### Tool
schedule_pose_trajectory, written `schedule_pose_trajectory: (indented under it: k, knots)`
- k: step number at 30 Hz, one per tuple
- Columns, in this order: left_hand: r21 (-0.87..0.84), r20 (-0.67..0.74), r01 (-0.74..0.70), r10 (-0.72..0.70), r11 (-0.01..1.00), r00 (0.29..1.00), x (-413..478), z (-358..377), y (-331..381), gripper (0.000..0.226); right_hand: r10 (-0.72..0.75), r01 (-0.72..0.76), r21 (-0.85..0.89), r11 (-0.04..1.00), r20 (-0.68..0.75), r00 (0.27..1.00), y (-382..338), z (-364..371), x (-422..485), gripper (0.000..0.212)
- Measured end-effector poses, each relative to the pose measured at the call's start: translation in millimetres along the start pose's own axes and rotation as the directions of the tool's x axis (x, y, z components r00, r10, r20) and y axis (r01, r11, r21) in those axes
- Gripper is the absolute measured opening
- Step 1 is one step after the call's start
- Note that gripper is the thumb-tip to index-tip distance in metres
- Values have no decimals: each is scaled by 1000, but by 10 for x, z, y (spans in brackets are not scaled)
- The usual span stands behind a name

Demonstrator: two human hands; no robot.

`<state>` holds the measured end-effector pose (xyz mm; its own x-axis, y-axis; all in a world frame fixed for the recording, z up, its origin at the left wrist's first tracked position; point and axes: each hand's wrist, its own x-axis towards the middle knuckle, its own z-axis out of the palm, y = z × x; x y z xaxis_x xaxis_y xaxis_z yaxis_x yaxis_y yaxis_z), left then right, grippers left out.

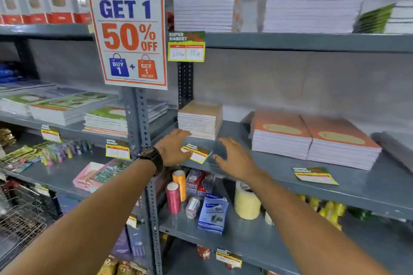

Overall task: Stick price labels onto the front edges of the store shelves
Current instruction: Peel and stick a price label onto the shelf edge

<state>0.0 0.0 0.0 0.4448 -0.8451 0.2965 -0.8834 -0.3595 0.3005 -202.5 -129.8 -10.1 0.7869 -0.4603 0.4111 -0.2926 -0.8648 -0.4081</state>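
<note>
A yellow, green and red price label (197,153) lies tilted at the front of the grey middle shelf (279,169), in front of a small stack of notebooks (200,119). My left hand (173,150), with a black watch on the wrist, has its fingertips on the label's left end. My right hand (234,157) hovers just right of the label with fingers spread, holding nothing. A second loose label (315,175) lies flat on the same shelf further right. One label (186,46) hangs from the upper shelf edge and another label (117,149) from the left bay's shelf.
A "Buy 1 Get 1" sign (128,29) hangs on the perforated upright (139,118). Orange notebook stacks (312,138) fill the shelf's right side. Below sit thread spools (173,196), a tape roll (247,201) and small boxes (212,214). A wire basket (20,214) stands at the lower left.
</note>
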Motion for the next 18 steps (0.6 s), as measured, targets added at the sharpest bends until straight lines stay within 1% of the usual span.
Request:
schedule_pose_trajectory:
  k: [2,4,5,6,8,9,10,11,13,16,18]
  knots:
    - [-58,175,-42,52,997,983,74,11,-85,80,56,-56,14,998,49,997,-53,134,141,59]
    - [-137,312,-70,111,988,944,135,19,-132,81,119,-122,18,992,104,987,-90,258,245,65]
    - [-151,349,-89,138,985,927,181,26,-148,80,147,-150,11,989,121,982,-83,319,301,68]
    - [-122,379,-102,142,987,914,220,27,-167,84,172,-174,-3,985,140,975,-90,362,340,71]
    - [-10,430,-122,114,992,896,297,-2,-204,99,195,-190,-42,981,173,965,-93,438,425,76]
    - [10,453,-128,110,992,885,340,-15,-213,102,203,-197,-50,979,185,962,-91,461,455,76]
    - [-14,479,-107,101,994,872,391,-28,-233,104,210,-205,-49,978,192,959,-95,482,493,76]
    - [-66,508,-57,83,996,857,447,-37,-236,102,213,-208,-46,977,196,957,-95,486,529,75]
    - [-154,539,19,68,988,840,520,-48,-251,94,221,-217,-44,975,204,954,-105,497,604,72]
    - [-85,515,0,44,996,856,594,-15,-277,83,274,-290,51,956,207,939,-120,500,690,68]
    - [-80,438,-21,54,997,897,609,42,-296,70,322,-356,173,918,197,926,-129,511,725,59]
